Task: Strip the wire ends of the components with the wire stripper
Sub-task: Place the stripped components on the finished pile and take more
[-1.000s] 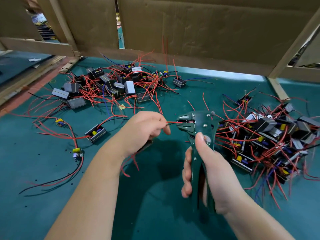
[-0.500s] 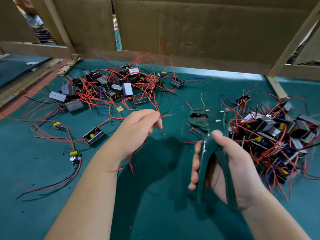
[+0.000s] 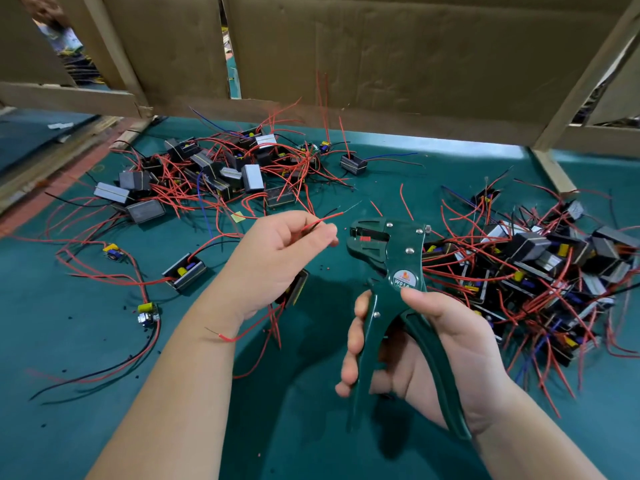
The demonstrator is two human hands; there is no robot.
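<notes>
Red wire [image 3: 323, 220] pinched in the left hand [image 3: 277, 261] sits beside the stripper [image 3: 388, 247] gripped by the right hand [image 3: 443, 344]; fed too deep, its strands could be cut.

Green table [image 3: 69, 427], wired components [image 3: 249, 174] heaped left, right; specks [image 3: 64, 370], perhaps insulation

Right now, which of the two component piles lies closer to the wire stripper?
The right pile: it spreads right up to the wire stripper, while the left pile lies farther back, beyond the left hand.
</notes>
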